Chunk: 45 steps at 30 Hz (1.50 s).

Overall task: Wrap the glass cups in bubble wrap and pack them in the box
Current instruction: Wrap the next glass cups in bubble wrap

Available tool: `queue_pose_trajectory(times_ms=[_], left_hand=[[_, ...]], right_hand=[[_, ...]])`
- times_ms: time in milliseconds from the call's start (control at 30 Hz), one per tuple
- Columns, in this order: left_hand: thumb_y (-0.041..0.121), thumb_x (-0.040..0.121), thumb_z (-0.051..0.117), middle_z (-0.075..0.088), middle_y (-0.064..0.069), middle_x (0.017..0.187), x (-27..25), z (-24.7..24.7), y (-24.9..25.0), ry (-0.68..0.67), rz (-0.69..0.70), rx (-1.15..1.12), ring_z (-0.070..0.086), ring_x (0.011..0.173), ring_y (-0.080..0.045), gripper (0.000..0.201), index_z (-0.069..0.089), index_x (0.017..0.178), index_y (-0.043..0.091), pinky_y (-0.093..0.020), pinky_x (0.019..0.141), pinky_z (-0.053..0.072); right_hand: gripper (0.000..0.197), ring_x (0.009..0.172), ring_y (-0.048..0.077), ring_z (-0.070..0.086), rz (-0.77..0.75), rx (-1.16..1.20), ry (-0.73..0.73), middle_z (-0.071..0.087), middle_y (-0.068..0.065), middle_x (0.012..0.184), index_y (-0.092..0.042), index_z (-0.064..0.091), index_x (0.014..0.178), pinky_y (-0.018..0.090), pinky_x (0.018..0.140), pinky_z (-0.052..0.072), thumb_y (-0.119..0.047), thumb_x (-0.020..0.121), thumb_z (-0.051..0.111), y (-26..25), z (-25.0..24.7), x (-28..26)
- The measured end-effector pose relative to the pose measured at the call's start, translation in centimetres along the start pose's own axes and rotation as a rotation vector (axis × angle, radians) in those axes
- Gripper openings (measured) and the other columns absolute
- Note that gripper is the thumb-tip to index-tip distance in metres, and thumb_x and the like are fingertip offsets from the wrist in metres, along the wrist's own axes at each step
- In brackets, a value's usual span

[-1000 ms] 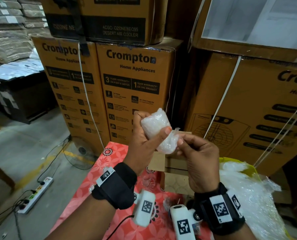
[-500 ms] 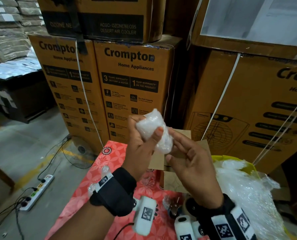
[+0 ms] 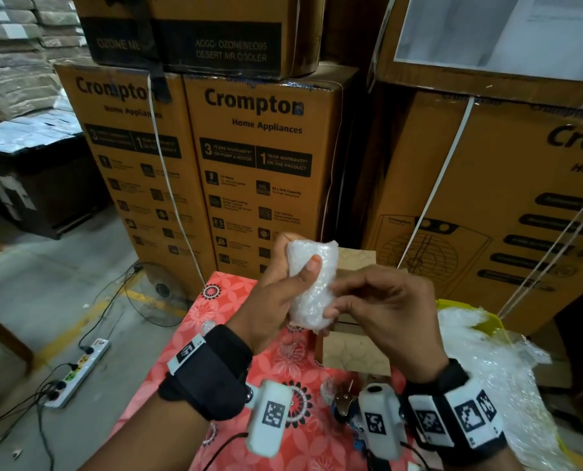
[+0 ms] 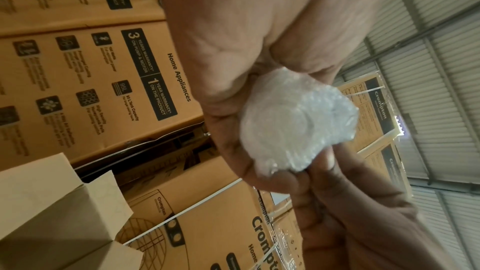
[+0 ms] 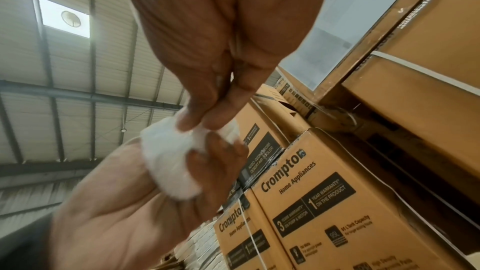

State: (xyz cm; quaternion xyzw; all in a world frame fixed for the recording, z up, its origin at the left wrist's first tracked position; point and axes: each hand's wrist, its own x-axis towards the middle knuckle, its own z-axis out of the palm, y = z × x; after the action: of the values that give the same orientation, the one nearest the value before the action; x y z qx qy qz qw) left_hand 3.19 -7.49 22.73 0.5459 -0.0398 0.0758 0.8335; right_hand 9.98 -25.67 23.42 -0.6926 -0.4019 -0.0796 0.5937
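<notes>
A glass cup wrapped in white bubble wrap (image 3: 312,283) is held upright in the air above the table. My left hand (image 3: 280,294) grips it from the left, thumb across its front. My right hand (image 3: 368,300) is at its lower right side, and thumb and fingertips (image 5: 197,124) pinch the loose wrap there. The wrapped cup (image 4: 298,122) fills my left palm in the left wrist view. A small open cardboard box (image 3: 354,351) stands on the table right behind the hands. A bare clear glass (image 3: 288,348) stands left of the box.
The table has a red flowered cloth (image 3: 235,300). A heap of bubble wrap (image 3: 487,362) in a yellow bag lies at the right. Small tools (image 3: 344,399) lie near my wrists. Tall brown cartons (image 3: 266,164) stand close behind. A power strip (image 3: 79,368) and a fan lie on the floor at the left.
My right hand let its fingers spread off the wrapped cup, then closed again on the wrap at the lower right. The left hand turned the cup more upright and kept its grip.
</notes>
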Motion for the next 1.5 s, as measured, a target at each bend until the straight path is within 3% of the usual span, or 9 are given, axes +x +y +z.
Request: queue_pose_trajectory(times_ms=[100,233,433,567,733,1000,1233,1400,1500], left_hand=[[0.038,0.061,0.101,0.051,-0.018,0.136,-0.4,-0.6,0.2,-0.077,-0.032,0.241,0.068,0.112,-0.033,0.097,0.037,0.133,0.03,-0.056,0.081,0.063],[0.017,0.049,0.107,0.05,-0.003,0.14,-1.0,-1.0,1.0,-0.167,-0.039,0.638,0.06,0.131,-0.02,0.124,0.025,0.139,0.038,-0.044,0.094,0.063],[0.011,0.07,0.097,0.045,-0.003,0.142,-1.1,-0.7,0.8,-0.162,-0.041,0.6,0.061,0.129,-0.024,0.113,0.019,0.149,0.033,-0.038,0.087,0.063],[-0.021,0.08,0.078,0.038,-0.005,0.153,-1.2,-0.2,0.6,-0.195,-0.02,0.326,0.064,0.129,-0.025,0.11,0.021,0.157,0.032,-0.044,0.088,0.063],[-0.017,0.09,0.067,0.045,-0.012,0.151,-0.6,-0.1,-0.2,-0.157,-0.046,0.181,0.068,0.121,-0.031,0.079,0.046,0.151,0.03,-0.054,0.081,0.064],[-0.009,0.08,0.072,0.057,-0.018,0.145,-0.3,-1.6,-1.6,0.082,-0.075,-0.062,0.073,0.11,-0.032,0.071,0.06,0.143,0.022,-0.049,0.071,0.066],[0.004,0.076,0.076,0.066,-0.009,0.137,-0.2,-1.1,-2.1,0.202,0.031,0.255,0.072,0.114,-0.024,0.073,0.061,0.144,0.028,-0.039,0.084,0.062],[0.013,0.07,0.082,0.064,-0.009,0.123,0.0,-0.4,-1.6,0.14,-0.085,0.456,0.077,0.083,-0.028,0.097,0.038,0.153,0.037,-0.048,0.067,0.065],[0.019,0.071,0.084,0.067,-0.009,0.121,0.4,-0.3,-1.4,0.109,-0.096,0.575,0.077,0.082,-0.025,0.104,0.028,0.154,0.048,-0.045,0.068,0.066]], right_hand=[[0.066,0.092,0.018,0.065,-0.019,-0.161,-0.006,0.065,-0.006,0.114,-0.028,0.067,0.113,0.035,0.068,0.057,-0.039,0.056,0.1,0.0,-0.7,1.0],[0.1,0.131,0.019,0.056,-0.091,-0.113,-0.212,0.048,-0.006,0.151,-0.022,0.051,0.149,0.037,0.095,0.058,-0.027,0.063,0.1,0.7,-1.5,1.3],[0.076,0.123,0.031,0.063,0.115,0.243,-0.309,0.062,0.004,0.135,-0.015,0.061,0.138,0.058,0.091,0.06,0.001,0.07,0.092,2.0,-0.8,1.1],[0.068,0.11,0.038,0.067,0.164,0.345,-0.252,0.066,0.01,0.122,-0.01,0.061,0.128,0.055,0.086,0.06,-0.004,0.069,0.095,2.5,-0.6,1.1],[0.053,0.102,0.025,0.067,0.217,0.348,-0.139,0.068,0.005,0.111,-0.009,0.064,0.118,0.045,0.084,0.058,-0.019,0.073,0.09,3.3,0.6,0.9],[0.068,0.126,0.019,0.067,0.343,0.274,-0.203,0.063,-0.005,0.142,-0.027,0.052,0.144,0.051,0.105,0.057,-0.012,0.086,0.084,3.0,0.8,0.6],[0.087,0.135,0.015,0.057,0.182,0.098,-0.326,0.054,-0.007,0.146,-0.045,0.057,0.145,0.041,0.107,0.055,-0.031,0.07,0.099,2.2,2.2,-0.2],[0.113,0.126,0.006,0.053,0.15,-0.182,-0.417,0.055,-0.006,0.137,-0.063,0.028,0.155,0.037,0.106,0.052,-0.029,0.072,0.096,3.3,1.5,0.5],[0.102,0.13,0.006,0.051,0.153,-0.174,-0.439,0.054,-0.01,0.14,-0.06,0.039,0.152,0.038,0.107,0.051,-0.024,0.072,0.091,3.5,1.3,0.5]])
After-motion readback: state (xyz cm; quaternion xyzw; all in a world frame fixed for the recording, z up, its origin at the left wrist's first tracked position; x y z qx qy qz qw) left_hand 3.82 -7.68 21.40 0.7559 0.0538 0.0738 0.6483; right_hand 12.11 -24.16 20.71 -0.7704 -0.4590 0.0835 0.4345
